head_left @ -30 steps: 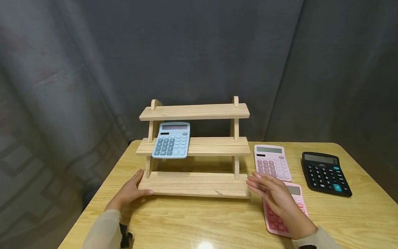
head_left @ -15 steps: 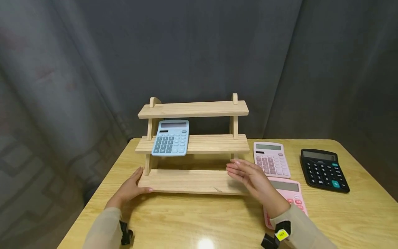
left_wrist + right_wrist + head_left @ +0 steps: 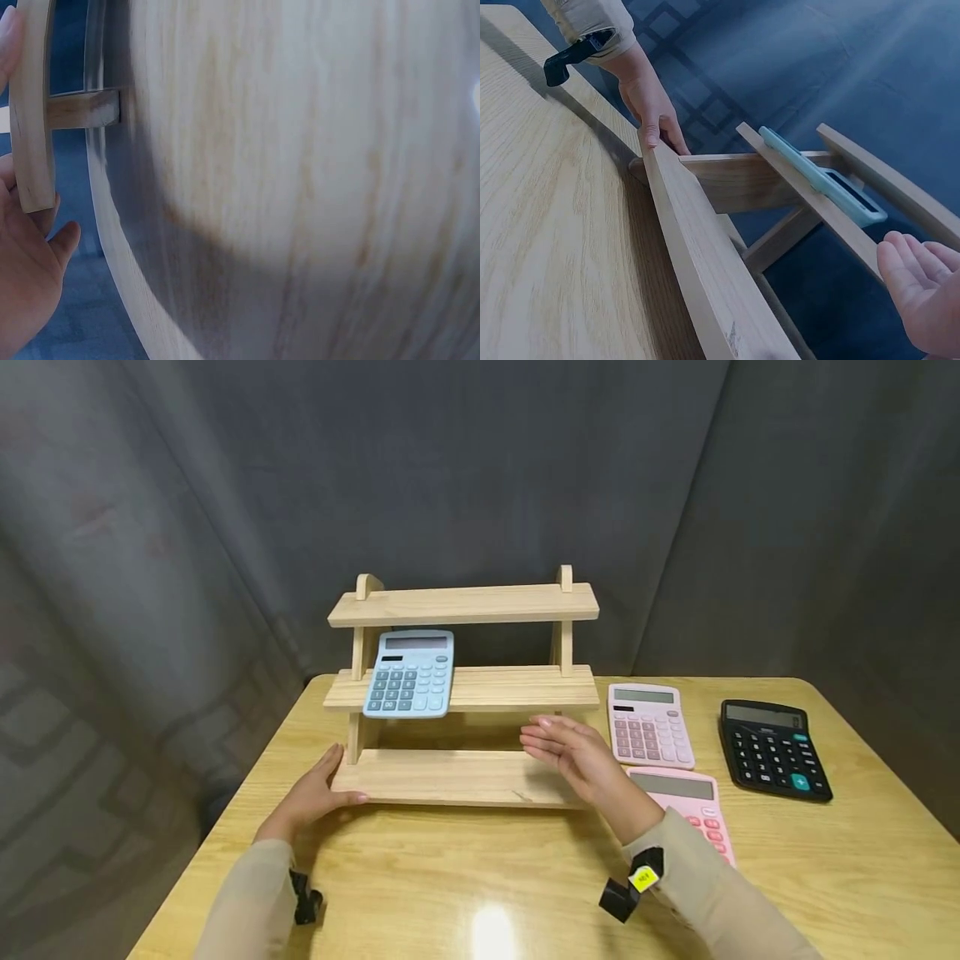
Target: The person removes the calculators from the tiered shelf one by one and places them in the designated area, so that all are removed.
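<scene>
A three-tier wooden display shelf [image 3: 465, 689] stands on the table, with a light blue calculator [image 3: 409, 674] leaning on the left of its middle tier. My left hand [image 3: 311, 793] grips the left end of the bottom board, thumb on the front edge; the left wrist view shows that hand [image 3: 30, 262] at the board's end. My right hand [image 3: 573, 756] is held in front of the right part of the bottom tier, fingers extended and holding nothing. In the right wrist view its fingers [image 3: 911, 262] appear beside the middle board, close to the blue calculator [image 3: 825, 180].
On the table [image 3: 405, 877], right of the shelf, lie a pale pink calculator [image 3: 649, 727], a pink calculator [image 3: 697, 810] partly covered by my right forearm, and a black calculator [image 3: 774, 749]. A grey curtain [image 3: 480, 468] hangs behind the table.
My right hand has moved left, from the shelf's right end to in front of the bottom tier. My left hand stays on the board's end. The head view has tilted down slightly.
</scene>
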Demonstrator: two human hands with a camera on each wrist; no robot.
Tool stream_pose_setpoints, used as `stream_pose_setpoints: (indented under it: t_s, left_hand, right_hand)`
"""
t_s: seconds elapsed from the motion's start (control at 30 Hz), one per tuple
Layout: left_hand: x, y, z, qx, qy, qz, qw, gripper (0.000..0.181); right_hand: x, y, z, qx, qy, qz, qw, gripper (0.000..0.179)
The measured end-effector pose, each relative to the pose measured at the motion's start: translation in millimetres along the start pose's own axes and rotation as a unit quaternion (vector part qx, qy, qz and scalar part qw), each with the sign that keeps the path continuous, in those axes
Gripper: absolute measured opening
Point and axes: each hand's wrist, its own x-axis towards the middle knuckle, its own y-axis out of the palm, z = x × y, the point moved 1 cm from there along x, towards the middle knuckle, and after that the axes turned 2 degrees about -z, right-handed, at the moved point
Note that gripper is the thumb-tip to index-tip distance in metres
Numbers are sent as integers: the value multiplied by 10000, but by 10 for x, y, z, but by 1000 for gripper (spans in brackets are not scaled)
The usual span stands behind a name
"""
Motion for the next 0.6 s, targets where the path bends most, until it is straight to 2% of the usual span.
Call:
stream_pose_setpoints:
  t_s: [0.23,0.47,0.6]
  left_hand:
    - [26,-31,-12,-127,-106,117,9998,110]
    - [37,-36,-19,-146,-223,201,9994,110]
    - [31,-42,-30,-154,-211,236,9994,110]
  right_hand:
    - [72,75,13,-16,-2,-33,10000,33]
    - [125,151,50,20,69,-114,9999,25]
    - [160,170,48,0,115,-159,9998,29]
